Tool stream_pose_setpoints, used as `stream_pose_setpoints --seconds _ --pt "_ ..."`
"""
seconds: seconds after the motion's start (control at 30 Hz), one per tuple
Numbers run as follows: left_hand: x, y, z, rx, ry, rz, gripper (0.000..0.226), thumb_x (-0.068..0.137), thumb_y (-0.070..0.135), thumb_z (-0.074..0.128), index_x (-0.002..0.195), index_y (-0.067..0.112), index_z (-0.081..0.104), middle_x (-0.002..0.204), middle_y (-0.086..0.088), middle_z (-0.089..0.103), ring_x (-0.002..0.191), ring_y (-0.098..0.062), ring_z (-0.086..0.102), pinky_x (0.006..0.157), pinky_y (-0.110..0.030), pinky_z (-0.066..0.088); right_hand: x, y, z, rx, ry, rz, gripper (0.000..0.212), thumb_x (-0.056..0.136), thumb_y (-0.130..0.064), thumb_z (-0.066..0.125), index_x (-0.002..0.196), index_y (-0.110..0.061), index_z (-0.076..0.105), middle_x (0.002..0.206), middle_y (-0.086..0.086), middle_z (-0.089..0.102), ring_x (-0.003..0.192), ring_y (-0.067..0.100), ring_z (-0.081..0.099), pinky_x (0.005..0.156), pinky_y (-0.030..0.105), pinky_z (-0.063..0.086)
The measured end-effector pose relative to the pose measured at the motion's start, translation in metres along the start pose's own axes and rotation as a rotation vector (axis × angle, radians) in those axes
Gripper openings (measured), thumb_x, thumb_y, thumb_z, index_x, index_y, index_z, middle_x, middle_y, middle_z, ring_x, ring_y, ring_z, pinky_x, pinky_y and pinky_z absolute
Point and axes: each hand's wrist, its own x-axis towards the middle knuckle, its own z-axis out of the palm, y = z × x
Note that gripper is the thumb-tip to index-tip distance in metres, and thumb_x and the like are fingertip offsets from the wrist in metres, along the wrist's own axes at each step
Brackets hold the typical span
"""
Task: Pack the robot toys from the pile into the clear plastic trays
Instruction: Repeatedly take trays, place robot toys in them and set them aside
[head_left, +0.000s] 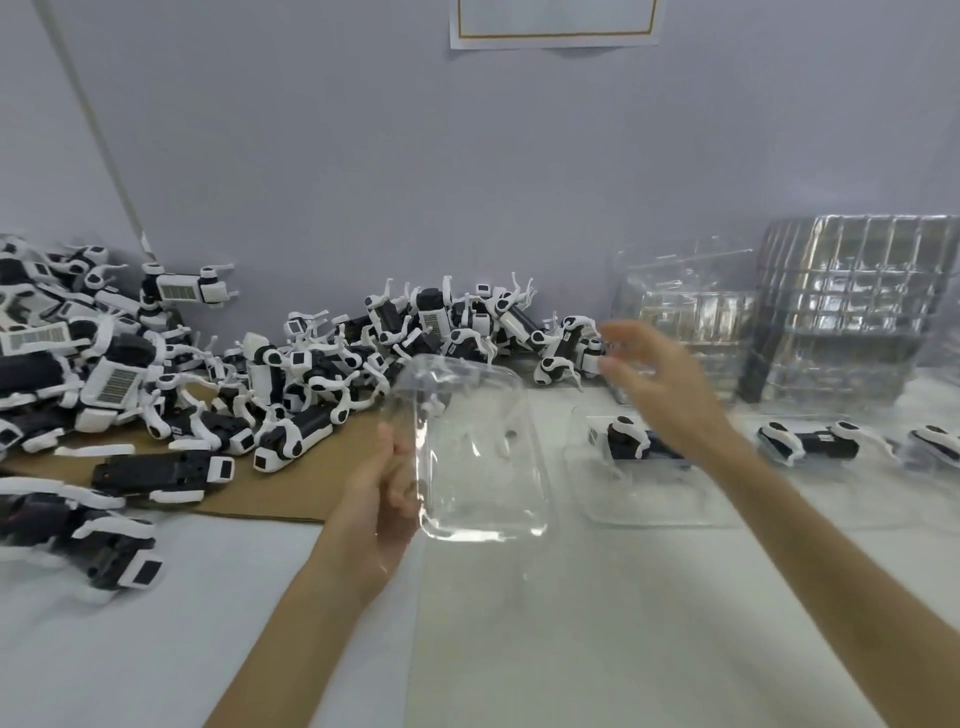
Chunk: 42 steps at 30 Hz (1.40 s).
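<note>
The pile of robot toys (156, 374) lay on the table at our left. Our left hand (384, 499) gripped the empty clear tray (478, 457) by its left edge, long axis running away from us, far end toward the pile. One toy (561, 358) sat at the pile's right end, close to our right hand (649, 374), which hovered with fingers spread, holding nothing. We judged it best to take that toy by its body and lay it lengthwise along the tray.

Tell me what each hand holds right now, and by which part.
The left hand grips the clear plastic tray by its left edge; the right hand holds nothing.
</note>
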Motion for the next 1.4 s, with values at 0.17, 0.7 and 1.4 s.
stream_pose_setpoints --seconds 0.17,0.7,1.4 --pt "-0.006 0.0 0.003 0.105 -0.074 -0.104 0.041 0.094 0.048 0.058 0.106 0.01 0.062 0.061 -0.004 0.025 0.044 -0.013 0.033 0.049 -0.027 0.04 -0.06 -0.011 0.046 0.078 0.057 -0.191 0.03 0.089 -0.025 0.075 0.118 -0.025 0.067 0.126 -0.012 0.06 0.125 0.007 0.052 0.105 0.035 0.042" --pt "-0.017 -0.009 0.01 0.228 -0.306 -0.082 0.038 0.093 0.052 0.057 0.094 0.014 0.06 0.044 0.003 0.025 0.041 -0.013 0.029 0.048 -0.025 0.032 -0.08 -0.021 0.063 -0.495 -0.369 -0.308 0.034 0.086 -0.045 0.072 0.118 -0.041 0.062 0.118 -0.022 0.062 0.103 0.002 0.055 0.095 0.022 0.026" --pt "-0.012 -0.001 0.001 0.23 -0.291 0.136 0.032 0.095 0.034 0.053 0.114 0.013 0.068 0.081 -0.007 0.051 0.063 -0.021 0.048 0.059 -0.032 0.047 -0.082 -0.016 0.064 -0.411 -0.325 0.0 0.019 0.086 -0.045 0.07 0.104 -0.04 0.068 0.104 -0.021 0.059 0.083 -0.001 0.052 0.07 0.019 0.039"
